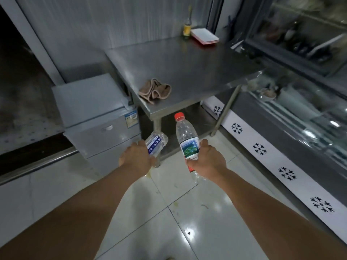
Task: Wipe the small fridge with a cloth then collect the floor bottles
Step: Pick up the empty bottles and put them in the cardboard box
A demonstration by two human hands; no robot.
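My left hand point(136, 156) has a closed grip on a clear bottle with a blue label point(155, 144), tilted, base pointing up and away toward the table leg. My right hand point(207, 160) has a closed grip around the lower half of a clear bottle with a red cap point(185, 136), near upright, cap just below the table's point(187, 68) front edge. The two bottles are near each other, not touching.

Both are held above the tiled floor point(187, 212), which is open in front of me and below my arms. The small fridge point(95, 109) stands to the left, its side just beside the table's corner. A crumpled brown cloth point(155, 90) lies on the table near that front-left corner, close to the edge. A glass display case point(300, 81) runs along the right, bounding the floor strip. At the table's far end sit a stack of trays point(204, 36) and a glass bottle point(187, 27).
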